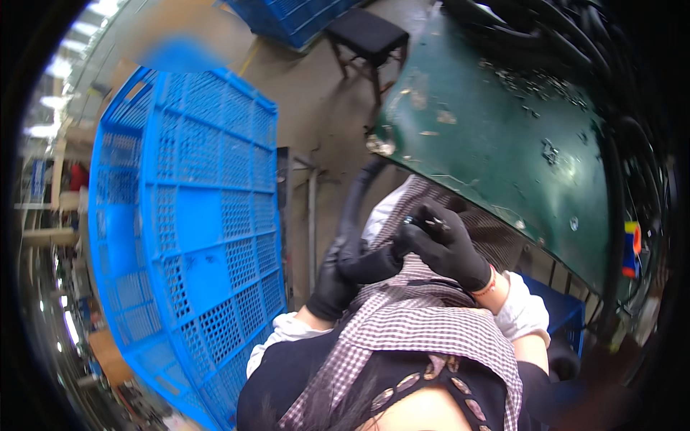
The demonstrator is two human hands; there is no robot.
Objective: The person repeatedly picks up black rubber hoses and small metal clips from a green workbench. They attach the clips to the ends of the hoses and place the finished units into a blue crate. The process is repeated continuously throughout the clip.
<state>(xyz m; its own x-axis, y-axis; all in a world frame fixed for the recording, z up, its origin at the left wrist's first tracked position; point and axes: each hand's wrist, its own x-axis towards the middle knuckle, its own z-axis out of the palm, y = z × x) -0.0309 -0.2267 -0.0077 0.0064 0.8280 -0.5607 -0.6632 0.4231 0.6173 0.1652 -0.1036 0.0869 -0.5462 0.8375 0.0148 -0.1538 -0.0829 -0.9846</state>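
Note:
Both my hands wear black gloves and are close together over my checked apron (pixel 424 334). My left hand (pixel 345 269) is closed around a black rubber hose (pixel 361 188), whose bent length rises past the corner of the green table (pixel 467 136). My right hand (pixel 442 244) is closed beside it, near the hose's lower part. Small shiny bits show at its fingers; black on black, I cannot make out what they are. Small dark metal pieces (pixel 535 86) lie scattered on the table, like clips or fasteners.
A large blue plastic crate (pixel 208 223) stands upright at my left. Black hoses (pixel 568 32) are heaped on the table's far right. A black stool (pixel 368 34) and another blue crate (pixel 298 18) stand beyond. An orange, yellow and blue object (pixel 631 248) is at the right.

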